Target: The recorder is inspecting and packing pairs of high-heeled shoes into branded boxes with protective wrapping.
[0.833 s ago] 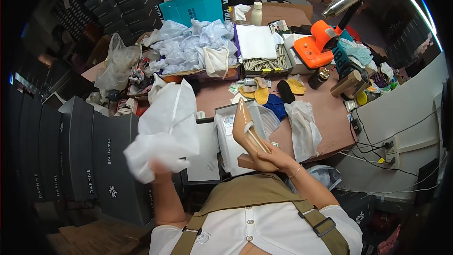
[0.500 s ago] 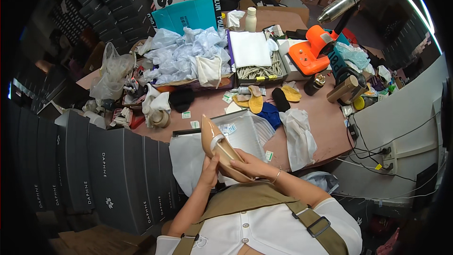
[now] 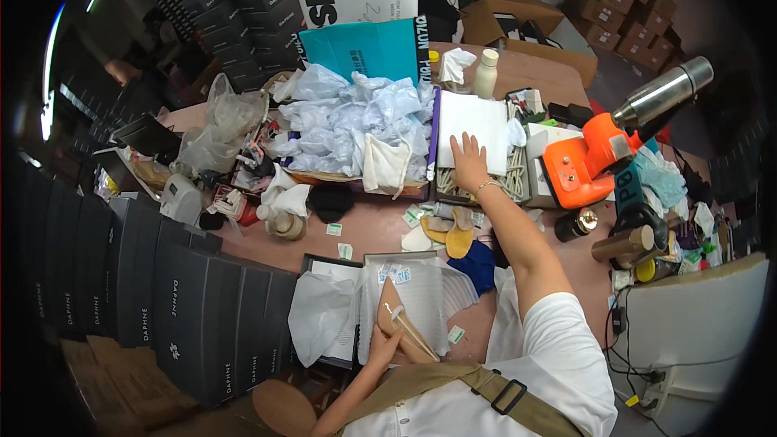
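A beige pointed shoe (image 3: 388,301) with a pale band across its opening is gripped low by my left hand (image 3: 384,345), its toe pointing away from me. The shoe is over an open shoebox (image 3: 368,275) lined with white tissue and clear wrap. Farther off, my right hand (image 3: 469,163) is stretched out with its fingers spread on a stack of white paper sheets (image 3: 465,117). That stack lies on a box of pale rolled paper sticks (image 3: 453,186). Loose white tissue (image 3: 324,311) covers the left part of the shoebox.
Grey shoeboxes (image 3: 194,307) stand in a row on the left. A tray of crumpled tissue (image 3: 348,125) sits at the back. On the right are an orange stand with a steel cylinder (image 3: 579,170), a dark bottle (image 3: 576,225) and a brown cup (image 3: 622,244). Yellow pads (image 3: 459,240) lie mid-table.
My right hand has let go of the shoe and reached forward onto the white paper. My left hand keeps the shoe, now lower. The view has shifted.
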`<state>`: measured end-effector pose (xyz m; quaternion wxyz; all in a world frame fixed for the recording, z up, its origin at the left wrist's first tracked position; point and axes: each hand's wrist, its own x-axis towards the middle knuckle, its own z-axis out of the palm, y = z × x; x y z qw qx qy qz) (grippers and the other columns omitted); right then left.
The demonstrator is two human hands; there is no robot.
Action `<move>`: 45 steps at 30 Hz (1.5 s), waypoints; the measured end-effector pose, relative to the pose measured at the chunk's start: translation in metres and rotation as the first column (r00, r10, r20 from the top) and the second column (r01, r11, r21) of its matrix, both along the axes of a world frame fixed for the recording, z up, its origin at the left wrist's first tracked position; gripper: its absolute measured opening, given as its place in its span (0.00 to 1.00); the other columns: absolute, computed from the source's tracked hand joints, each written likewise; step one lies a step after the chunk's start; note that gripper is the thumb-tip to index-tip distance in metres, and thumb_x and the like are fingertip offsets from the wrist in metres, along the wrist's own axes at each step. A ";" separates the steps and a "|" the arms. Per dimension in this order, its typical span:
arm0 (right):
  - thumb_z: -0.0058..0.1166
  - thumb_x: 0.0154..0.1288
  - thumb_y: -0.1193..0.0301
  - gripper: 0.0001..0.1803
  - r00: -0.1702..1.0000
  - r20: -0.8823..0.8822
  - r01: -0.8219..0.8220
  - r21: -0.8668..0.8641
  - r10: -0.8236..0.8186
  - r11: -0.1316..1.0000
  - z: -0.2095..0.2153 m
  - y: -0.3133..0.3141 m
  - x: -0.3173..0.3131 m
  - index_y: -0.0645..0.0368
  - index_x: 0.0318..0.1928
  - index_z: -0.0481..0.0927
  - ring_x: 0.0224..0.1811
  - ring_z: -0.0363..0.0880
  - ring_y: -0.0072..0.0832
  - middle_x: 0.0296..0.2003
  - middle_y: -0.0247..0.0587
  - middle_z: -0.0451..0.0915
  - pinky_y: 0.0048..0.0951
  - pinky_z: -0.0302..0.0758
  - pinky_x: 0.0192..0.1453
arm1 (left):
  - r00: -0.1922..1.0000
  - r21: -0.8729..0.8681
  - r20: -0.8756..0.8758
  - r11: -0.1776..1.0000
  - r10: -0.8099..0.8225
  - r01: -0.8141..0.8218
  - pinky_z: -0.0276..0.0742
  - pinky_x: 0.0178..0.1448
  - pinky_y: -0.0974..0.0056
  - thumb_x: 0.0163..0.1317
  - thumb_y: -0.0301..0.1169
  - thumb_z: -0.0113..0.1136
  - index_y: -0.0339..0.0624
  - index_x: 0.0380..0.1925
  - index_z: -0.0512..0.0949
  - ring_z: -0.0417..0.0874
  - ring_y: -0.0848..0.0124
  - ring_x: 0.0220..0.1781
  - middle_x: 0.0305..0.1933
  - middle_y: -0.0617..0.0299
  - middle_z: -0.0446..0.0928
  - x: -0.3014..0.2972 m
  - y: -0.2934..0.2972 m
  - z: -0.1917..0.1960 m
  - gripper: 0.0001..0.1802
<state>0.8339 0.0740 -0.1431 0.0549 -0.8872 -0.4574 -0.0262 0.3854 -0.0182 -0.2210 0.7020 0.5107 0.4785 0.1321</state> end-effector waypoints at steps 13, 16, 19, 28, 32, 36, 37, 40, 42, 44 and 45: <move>0.47 0.60 0.77 0.21 0.957 -0.287 0.214 0.598 -0.043 0.772 -0.001 -0.014 0.081 0.61 0.55 0.73 0.42 0.80 0.50 0.39 0.58 0.80 0.40 0.76 0.43 | 0.988 0.256 -0.137 0.961 -0.068 0.101 0.74 0.57 0.64 0.63 0.26 0.59 0.33 0.62 0.63 0.73 0.65 0.60 0.58 0.49 0.70 0.007 0.010 0.082 0.28; 0.42 0.63 0.79 0.19 0.906 -0.424 0.346 0.743 0.003 0.573 0.067 -0.030 0.071 0.61 0.54 0.74 0.43 0.80 0.48 0.42 0.56 0.80 0.33 0.75 0.48 | 0.991 0.234 -0.116 0.968 -0.063 0.089 0.75 0.55 0.67 0.64 0.24 0.57 0.33 0.61 0.64 0.75 0.69 0.55 0.57 0.52 0.70 0.014 0.014 0.077 0.26; 0.46 0.61 0.80 0.19 0.926 -0.333 0.210 0.845 0.176 0.492 0.105 -0.021 0.050 0.60 0.54 0.75 0.44 0.80 0.46 0.42 0.53 0.80 0.32 0.75 0.49 | 0.994 0.140 -0.090 0.987 -0.063 0.075 0.76 0.55 0.66 0.64 0.26 0.58 0.32 0.60 0.65 0.76 0.68 0.54 0.57 0.50 0.70 0.021 0.016 0.077 0.25; 0.54 0.54 0.69 0.20 0.873 0.058 -0.463 0.412 0.485 0.785 0.026 0.174 -0.033 0.54 0.50 0.77 0.61 0.67 0.43 0.51 0.44 0.75 0.54 0.56 0.68 | 0.978 0.088 -0.098 0.978 -0.182 0.190 0.75 0.54 0.68 0.65 0.28 0.58 0.31 0.58 0.67 0.77 0.69 0.52 0.55 0.51 0.71 0.024 0.023 0.082 0.23; 0.58 0.55 0.59 0.30 0.766 -0.277 -0.524 0.254 0.580 0.813 0.002 0.192 -0.036 0.56 0.58 0.72 0.66 0.62 0.44 0.60 0.46 0.69 0.55 0.55 0.68 | 0.975 -0.005 -0.144 0.986 -0.168 0.169 0.75 0.54 0.68 0.65 0.28 0.58 0.32 0.58 0.68 0.79 0.70 0.50 0.52 0.52 0.73 0.023 0.028 0.083 0.23; 0.61 0.54 0.54 0.35 0.727 -0.154 -0.487 0.571 0.669 0.661 0.056 0.129 -0.010 0.65 0.57 0.71 0.62 0.66 0.50 0.59 0.55 0.70 0.48 0.62 0.65 | 0.982 -0.004 -0.099 0.987 -0.159 0.159 0.75 0.52 0.69 0.64 0.28 0.58 0.32 0.58 0.68 0.79 0.71 0.48 0.49 0.53 0.75 0.014 0.021 0.067 0.23; 0.62 0.53 0.54 0.36 0.740 -0.205 -0.406 0.624 0.641 0.668 0.074 0.106 0.011 0.67 0.57 0.71 0.60 0.69 0.51 0.58 0.58 0.71 0.45 0.64 0.64 | 0.985 0.003 -0.080 0.988 -0.156 0.156 0.75 0.52 0.69 0.64 0.27 0.59 0.32 0.57 0.68 0.79 0.71 0.48 0.49 0.53 0.76 0.017 0.020 0.066 0.23; 0.61 0.57 0.59 0.32 0.997 -0.023 0.075 0.450 -0.072 0.890 0.064 0.032 0.091 0.63 0.57 0.68 0.58 0.69 0.48 0.51 0.57 0.73 0.52 0.61 0.64 | 0.979 0.007 -0.096 0.984 -0.178 0.179 0.76 0.50 0.70 0.64 0.26 0.59 0.33 0.56 0.69 0.79 0.72 0.46 0.46 0.55 0.77 0.027 0.022 0.071 0.21; 0.59 0.58 0.54 0.42 0.888 0.206 0.383 0.166 -0.412 0.909 0.013 -0.016 0.147 0.56 0.68 0.57 0.65 0.61 0.53 0.57 0.58 0.69 0.66 0.51 0.65 | 0.973 0.033 -0.103 0.977 -0.205 0.210 0.76 0.47 0.70 0.64 0.27 0.59 0.33 0.55 0.71 0.79 0.74 0.43 0.44 0.55 0.78 0.034 0.024 0.073 0.20; 0.60 0.57 0.55 0.43 0.854 0.310 0.443 -0.017 -0.417 0.896 -0.028 -0.046 0.165 0.54 0.69 0.56 0.63 0.63 0.50 0.53 0.53 0.72 0.67 0.46 0.68 | 0.963 0.061 -0.130 0.968 -0.236 0.245 0.76 0.46 0.70 0.63 0.28 0.59 0.33 0.54 0.72 0.80 0.74 0.42 0.42 0.55 0.79 0.035 0.025 0.070 0.20; 0.61 0.56 0.57 0.43 0.881 0.256 0.415 -0.017 -0.397 0.910 -0.031 -0.047 0.159 0.54 0.69 0.57 0.63 0.64 0.48 0.52 0.52 0.73 0.68 0.45 0.68 | 0.957 0.074 -0.146 0.961 -0.252 0.265 0.76 0.45 0.70 0.63 0.28 0.59 0.33 0.54 0.72 0.80 0.74 0.41 0.42 0.56 0.79 0.036 0.025 0.068 0.20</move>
